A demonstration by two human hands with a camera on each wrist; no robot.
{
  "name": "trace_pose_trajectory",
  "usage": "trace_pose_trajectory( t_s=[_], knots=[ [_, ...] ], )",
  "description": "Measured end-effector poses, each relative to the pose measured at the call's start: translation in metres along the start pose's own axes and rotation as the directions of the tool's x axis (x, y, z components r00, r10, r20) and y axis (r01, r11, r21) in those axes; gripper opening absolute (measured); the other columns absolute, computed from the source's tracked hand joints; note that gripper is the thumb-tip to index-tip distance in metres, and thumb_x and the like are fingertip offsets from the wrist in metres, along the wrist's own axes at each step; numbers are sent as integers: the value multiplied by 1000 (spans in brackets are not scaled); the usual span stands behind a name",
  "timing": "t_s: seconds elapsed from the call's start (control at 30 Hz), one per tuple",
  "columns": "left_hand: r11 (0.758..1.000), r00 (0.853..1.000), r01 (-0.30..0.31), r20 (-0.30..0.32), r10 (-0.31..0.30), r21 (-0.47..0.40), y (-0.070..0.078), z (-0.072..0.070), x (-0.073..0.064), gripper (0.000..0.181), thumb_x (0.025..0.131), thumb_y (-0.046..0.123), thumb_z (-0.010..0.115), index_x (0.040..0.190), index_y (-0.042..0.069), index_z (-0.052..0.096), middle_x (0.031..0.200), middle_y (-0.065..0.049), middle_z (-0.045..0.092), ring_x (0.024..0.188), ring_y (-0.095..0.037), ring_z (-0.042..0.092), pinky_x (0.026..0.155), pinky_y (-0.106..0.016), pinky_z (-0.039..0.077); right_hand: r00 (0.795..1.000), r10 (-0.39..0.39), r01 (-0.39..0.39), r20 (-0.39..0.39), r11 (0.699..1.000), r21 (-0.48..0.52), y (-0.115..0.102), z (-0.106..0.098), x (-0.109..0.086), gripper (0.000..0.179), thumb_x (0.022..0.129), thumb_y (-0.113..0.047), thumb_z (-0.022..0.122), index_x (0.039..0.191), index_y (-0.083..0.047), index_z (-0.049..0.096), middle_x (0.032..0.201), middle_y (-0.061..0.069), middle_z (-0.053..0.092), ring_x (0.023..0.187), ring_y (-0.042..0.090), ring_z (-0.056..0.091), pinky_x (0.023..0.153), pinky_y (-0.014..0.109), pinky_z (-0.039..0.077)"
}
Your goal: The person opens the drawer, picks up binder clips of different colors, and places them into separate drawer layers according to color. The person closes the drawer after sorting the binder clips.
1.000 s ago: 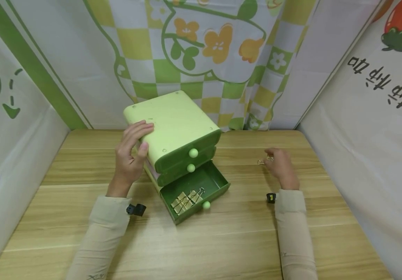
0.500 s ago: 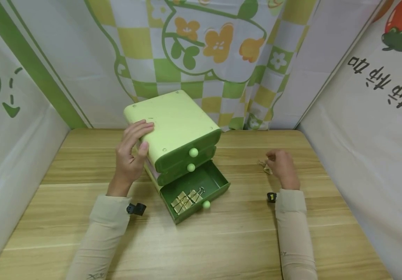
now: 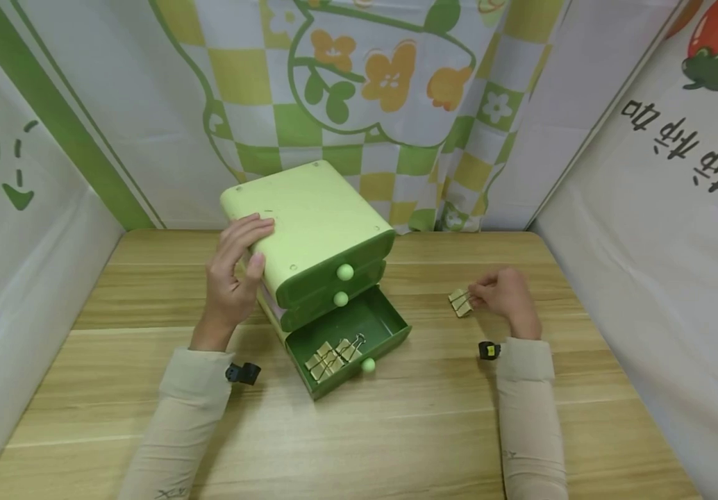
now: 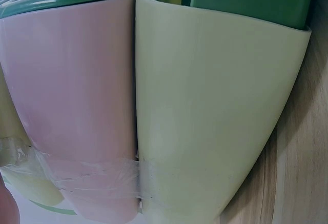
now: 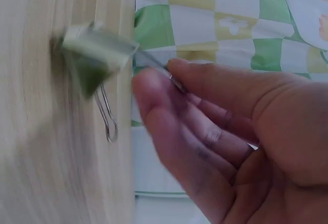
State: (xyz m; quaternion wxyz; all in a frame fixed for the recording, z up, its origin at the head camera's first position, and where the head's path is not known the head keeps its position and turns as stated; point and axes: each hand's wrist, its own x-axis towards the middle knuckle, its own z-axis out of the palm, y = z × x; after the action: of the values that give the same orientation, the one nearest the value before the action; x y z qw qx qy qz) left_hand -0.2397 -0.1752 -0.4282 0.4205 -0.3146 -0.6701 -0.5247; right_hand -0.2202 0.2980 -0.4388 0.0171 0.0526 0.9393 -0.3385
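My left hand (image 3: 232,274) rests on the left side of a small chest of drawers (image 3: 309,222), its fingers lying over the pale green top and the thumb near the edge. My right hand (image 3: 505,295) pinches one wire handle of a gold binder clip (image 3: 460,303). In the right wrist view the binder clip (image 5: 100,49) is blurred, close over the table, its other wire handle hanging free. The bottom drawer (image 3: 390,316) is pulled out and has several gold binder clips (image 3: 332,359) in its front left corner.
Two upper drawers with round knobs (image 3: 345,273) are closed. The chest's pink middle tier (image 4: 77,90) and pale bottom tier (image 4: 220,106) are joined by clear tape. A patterned curtain (image 3: 359,132) hangs behind the wooden table (image 3: 434,430).
My right hand has drawn slightly back and right. The binder clip, mostly covered by the fingers before, now shows to their left. The left hand and the chest have stayed put.
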Motion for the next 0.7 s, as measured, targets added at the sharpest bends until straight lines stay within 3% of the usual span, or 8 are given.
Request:
trace_pose_trajectory(
  t_s=[0.13,0.37,0.47,0.7],
  knots=[
    [1000,1000,2,1,-2,3,0,0,-1,43,96,24,55,118,-7,74,125,-27,72,138,-26,60,128,-52,36,994,69,-82,87,984,159,-5,0,1,30,100,-20,70,115,6,77,96,14,83,87,25,82,83,34,67],
    [1000,1000,7,4,-7,4,0,0,-1,42,95,23,54,119,-7,73,126,-27,72,139,-27,59,128,-52,36,971,113,-187,212,909,374,-23,3,0,38,101,-21,70,126,8,70,98,6,83,90,14,80,92,36,66],
    [1000,1000,11,9,-11,2,0,-1,-1,42,94,22,54,119,-6,73,127,-27,72,139,-26,59,128,-52,35,970,102,-190,223,886,424,-32,5,-2,40,100,-20,71,127,9,69,101,8,83,91,14,80,92,35,65],
    [1000,1000,10,8,-10,4,1,-1,0,42,94,22,54,119,-6,73,127,-27,72,139,-27,59,128,-52,35,979,19,-116,205,872,476,-51,8,-8,37,101,-17,70,125,11,70,103,14,82,90,17,81,85,30,67]
  ],
)
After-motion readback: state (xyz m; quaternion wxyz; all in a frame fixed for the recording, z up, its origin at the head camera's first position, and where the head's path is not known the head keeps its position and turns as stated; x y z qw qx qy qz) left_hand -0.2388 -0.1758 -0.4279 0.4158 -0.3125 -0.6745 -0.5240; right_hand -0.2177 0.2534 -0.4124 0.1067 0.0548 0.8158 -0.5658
